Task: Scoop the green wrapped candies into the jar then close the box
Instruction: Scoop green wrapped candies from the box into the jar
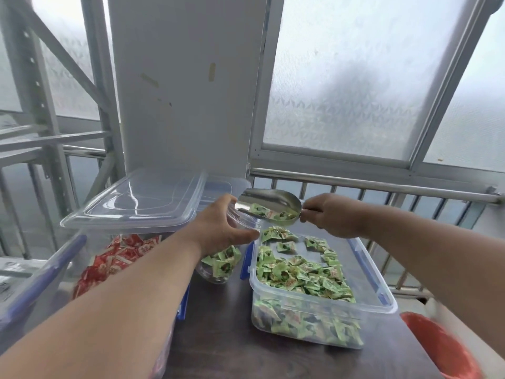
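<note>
We grip the clear jar (218, 258) with our left hand (221, 228) wrapped round its upper wall — tilted, we judge, so its mouth meets the scoop (269, 205). Our right hand (332, 214) is closed on the scoop's handle, a few green wrapped candies (273, 213) sliding inside. Right of the jar, the open box (382, 305) holds the remainder. Wrapper print is too small to read.

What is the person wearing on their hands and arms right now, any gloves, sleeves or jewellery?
Nothing shows on either one. The left hand and right hand are bare, without gloves, and no rings, watch or bracelets are visible. Both forearms are uncovered up to the frame edge, so no sleeves appear.
</note>
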A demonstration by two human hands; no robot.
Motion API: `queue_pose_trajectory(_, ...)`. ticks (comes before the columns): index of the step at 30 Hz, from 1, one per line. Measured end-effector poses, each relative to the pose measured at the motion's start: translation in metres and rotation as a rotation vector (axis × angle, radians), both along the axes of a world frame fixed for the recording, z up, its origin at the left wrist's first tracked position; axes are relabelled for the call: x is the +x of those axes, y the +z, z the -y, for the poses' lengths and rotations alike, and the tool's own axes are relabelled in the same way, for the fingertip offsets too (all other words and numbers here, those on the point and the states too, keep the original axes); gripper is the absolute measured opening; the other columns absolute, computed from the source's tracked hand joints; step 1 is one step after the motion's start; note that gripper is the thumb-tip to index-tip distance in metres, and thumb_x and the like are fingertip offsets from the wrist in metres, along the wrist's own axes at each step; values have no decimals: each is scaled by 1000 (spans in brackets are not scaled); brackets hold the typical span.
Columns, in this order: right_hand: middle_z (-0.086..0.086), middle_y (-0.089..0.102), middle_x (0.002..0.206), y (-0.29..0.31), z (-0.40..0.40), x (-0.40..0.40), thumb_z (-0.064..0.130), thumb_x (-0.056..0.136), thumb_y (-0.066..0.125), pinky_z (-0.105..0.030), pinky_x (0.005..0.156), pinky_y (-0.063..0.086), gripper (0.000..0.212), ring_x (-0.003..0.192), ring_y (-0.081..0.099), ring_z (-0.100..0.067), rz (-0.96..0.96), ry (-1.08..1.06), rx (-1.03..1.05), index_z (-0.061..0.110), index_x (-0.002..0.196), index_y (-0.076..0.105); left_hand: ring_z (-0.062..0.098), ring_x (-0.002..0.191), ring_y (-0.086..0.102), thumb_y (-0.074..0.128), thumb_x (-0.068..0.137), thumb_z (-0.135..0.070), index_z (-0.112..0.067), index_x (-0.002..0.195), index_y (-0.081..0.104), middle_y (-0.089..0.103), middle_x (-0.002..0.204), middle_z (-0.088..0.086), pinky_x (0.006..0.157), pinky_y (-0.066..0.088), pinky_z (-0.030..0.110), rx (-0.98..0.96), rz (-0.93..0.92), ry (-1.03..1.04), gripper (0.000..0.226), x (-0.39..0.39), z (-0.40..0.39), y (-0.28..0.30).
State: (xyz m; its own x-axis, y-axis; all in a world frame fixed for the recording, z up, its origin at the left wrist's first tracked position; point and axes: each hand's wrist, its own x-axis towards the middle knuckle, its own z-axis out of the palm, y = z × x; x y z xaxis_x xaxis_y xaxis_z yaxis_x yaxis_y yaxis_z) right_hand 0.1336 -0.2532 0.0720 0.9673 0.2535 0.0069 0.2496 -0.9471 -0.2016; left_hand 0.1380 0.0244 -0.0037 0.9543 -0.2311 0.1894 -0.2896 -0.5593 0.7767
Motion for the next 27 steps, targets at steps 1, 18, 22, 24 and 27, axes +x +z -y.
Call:
queue_pose_trajectory(1,6,64,94,4,-3,4,36,109,45,-31,74,46,29,83,57,-14,44,24,-91,22,111,71,-6,93,54,91,78,-53,-29,154,39,53,105,-22,70,41,12,0,2,1,95,0,0,0)
queue_pose_trajectory(18,13,59,95,34,-11,37,21,107,43,-37,86,17,30,99,52,-16,759,298,-538,40,116,64,13,99,73,94,69,-53,-34,130,50,72,112,-4,89,63,36,-63,-15,-11,77,4,-2,-3)
queue_pose_trajectory(22,10,65,98,30,1,38,25,105,45,-40,97,32,21,96,60,-20,735,144,-508,36,108,63,5,102,67,94,74,-50,-30,138,49,66,116,-9,80,54,20,-55,4,10,81,3,-1,-3)
queue_pose_trajectory(24,8,69,102,30,9,36,21,98,49,-42,91,50,18,91,65,-24,586,-50,-489,34,101,61,2,102,64,94,74,-53,-29,144,48,66,116,-10,80,51,19,-38,13,18,87,2,0,-3)
queue_pose_trajectory(27,3,69,109,24,17,26,21,94,53,-36,73,58,22,99,69,-26,315,-293,-577,29,107,68,0,101,62,93,76,-53,-28,146,46,63,116,-12,75,48,16,-26,2,6,88,0,0,-2)
